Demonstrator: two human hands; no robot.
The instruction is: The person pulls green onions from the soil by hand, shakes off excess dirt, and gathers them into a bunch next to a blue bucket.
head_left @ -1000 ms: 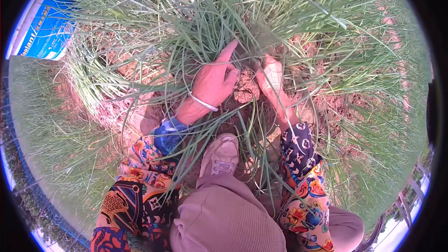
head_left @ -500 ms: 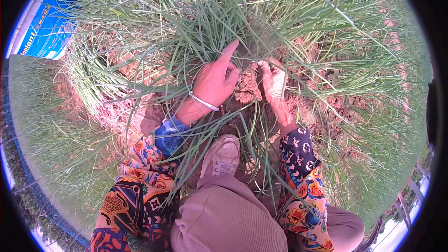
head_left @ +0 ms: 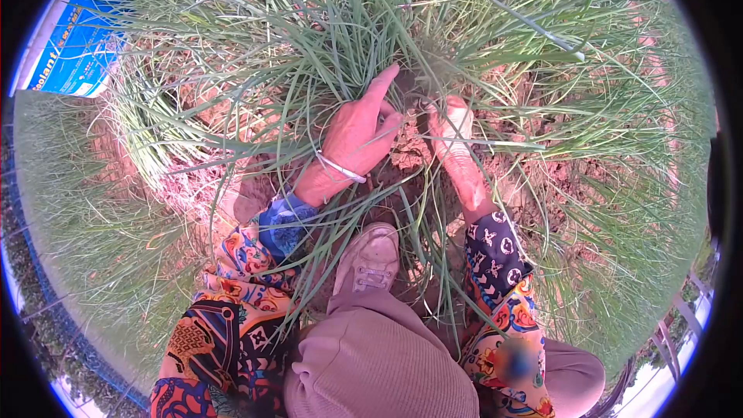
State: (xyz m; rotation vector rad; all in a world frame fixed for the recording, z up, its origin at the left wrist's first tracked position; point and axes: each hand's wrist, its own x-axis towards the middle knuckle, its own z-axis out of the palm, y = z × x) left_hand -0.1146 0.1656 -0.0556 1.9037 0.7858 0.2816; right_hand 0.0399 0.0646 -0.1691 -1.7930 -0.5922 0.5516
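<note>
Thin green onion plants point(head_left: 360, 27) stand in a dense clump in front of me. My left hand point(head_left: 357, 133), with a white band at the wrist, lies against the clump's lower leaves. Its index finger is stretched forward and the thumb stands apart; the other fingers are mostly hidden. Just right of it, my right hand point(head_left: 450, 128) is low by the soil at the foot of the plants. Its fingers are curled together, and what they hold, if anything, is hidden. Reddish crumbly soil point(head_left: 408, 153) shows between the two hands.
A pile of onions point(head_left: 151, 135) with pale lower ends lies to the left. Behind it stands a blue and white bucket point(head_left: 77, 46). My shoe point(head_left: 371, 259) is below the hands, with loose long leaves point(head_left: 422, 224) beside it. More onion rows point(head_left: 611, 108) grow at the right.
My right hand has turned slightly, its fingers curling in more toward the soil. The left hand has shifted a touch to the right. Some leaves above have swayed.
</note>
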